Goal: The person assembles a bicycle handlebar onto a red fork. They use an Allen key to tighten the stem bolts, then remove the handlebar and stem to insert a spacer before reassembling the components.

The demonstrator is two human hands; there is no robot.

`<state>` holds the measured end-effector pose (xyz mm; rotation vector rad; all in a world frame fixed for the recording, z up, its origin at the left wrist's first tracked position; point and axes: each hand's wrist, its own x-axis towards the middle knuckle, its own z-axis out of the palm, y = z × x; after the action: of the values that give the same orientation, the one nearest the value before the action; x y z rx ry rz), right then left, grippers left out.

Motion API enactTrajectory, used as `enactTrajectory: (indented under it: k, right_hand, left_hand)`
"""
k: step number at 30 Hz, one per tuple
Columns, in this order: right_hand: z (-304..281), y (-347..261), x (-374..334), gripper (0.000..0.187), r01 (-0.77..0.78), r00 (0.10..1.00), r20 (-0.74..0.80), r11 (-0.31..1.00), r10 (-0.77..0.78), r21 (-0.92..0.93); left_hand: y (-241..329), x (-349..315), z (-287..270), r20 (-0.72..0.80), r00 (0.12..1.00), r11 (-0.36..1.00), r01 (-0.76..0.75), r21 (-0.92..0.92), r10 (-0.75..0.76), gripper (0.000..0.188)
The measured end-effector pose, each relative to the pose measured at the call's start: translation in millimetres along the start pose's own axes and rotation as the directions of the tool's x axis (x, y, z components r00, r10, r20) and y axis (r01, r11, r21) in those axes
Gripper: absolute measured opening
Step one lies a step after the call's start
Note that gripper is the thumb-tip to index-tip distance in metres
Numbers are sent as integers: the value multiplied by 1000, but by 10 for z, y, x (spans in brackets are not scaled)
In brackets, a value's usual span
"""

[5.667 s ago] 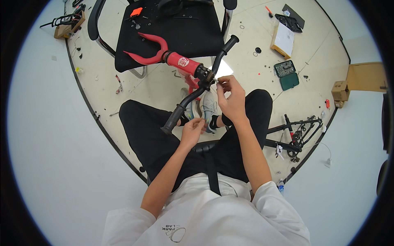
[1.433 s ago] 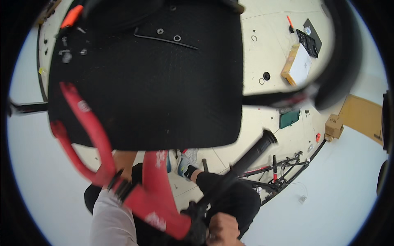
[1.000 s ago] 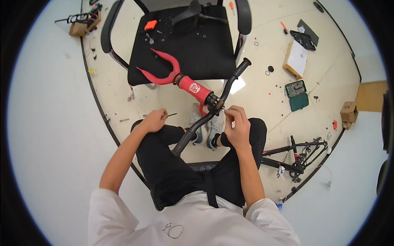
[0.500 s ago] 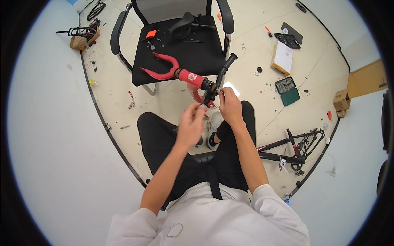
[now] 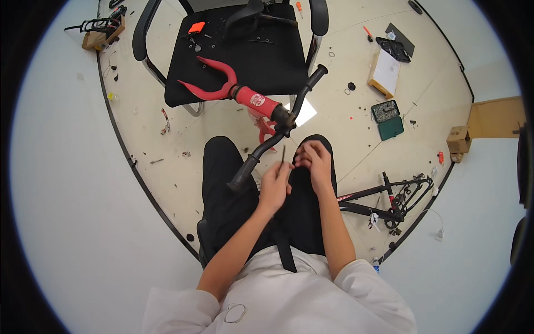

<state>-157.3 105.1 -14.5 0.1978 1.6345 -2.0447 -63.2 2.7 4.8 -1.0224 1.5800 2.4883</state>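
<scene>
In my left hand [image 5: 275, 189] is a thin dark rod [image 5: 284, 153], gripped near its lower end and pointing up. My right hand [image 5: 316, 164] is close beside it with the fingers bent inward; anything small between the fingertips is hidden. Both hands are over my lap, just below the black handlebar [image 5: 258, 153] and apart from it. The handlebar runs diagonally and meets a dark stem [image 5: 286, 119] at the end of a red tube [image 5: 255, 100]. From that tube a red fork [image 5: 214, 83] reaches over the chair seat.
Ahead stands a black office chair [image 5: 183, 67] bearing a saddle [image 5: 245, 19], an orange piece [image 5: 196, 27] and small parts. On the right floor are a black bicycle frame [image 5: 361, 210], an opened green case [image 5: 391, 128] and a white-topped box [image 5: 385, 72]. A cardboard box [image 5: 459, 139] sits by the wall.
Both hands have come away from the stem, down toward my lap. The thin rod now shows upright in the left hand. The handlebar has swung and its lower-left grip is now visible.
</scene>
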Motion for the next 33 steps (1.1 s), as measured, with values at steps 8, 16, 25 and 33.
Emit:
enactTrajectory:
  k: [8,16,25,33]
  right_hand:
    - [-102,209,-535,30,-78,992,89,990,89,-116]
    - [-84,15,-272,29,-165,986,53,956,156,241]
    - [39,-101,214,26,-194,981,47,974,190,120]
    - [135,-323,1082,41,-165,986,8,984,166,-66]
  left_hand:
    - [-223,-238,93,248,906,733,-423,533,343,37]
    - [570,-647,-154,254,865,615,-490,617,433,24]
    - [937,-549,-689,106,762,277,-357,892,639,38]
    - [1155,-319,-553,-4,986,208,-32,978,169,59]
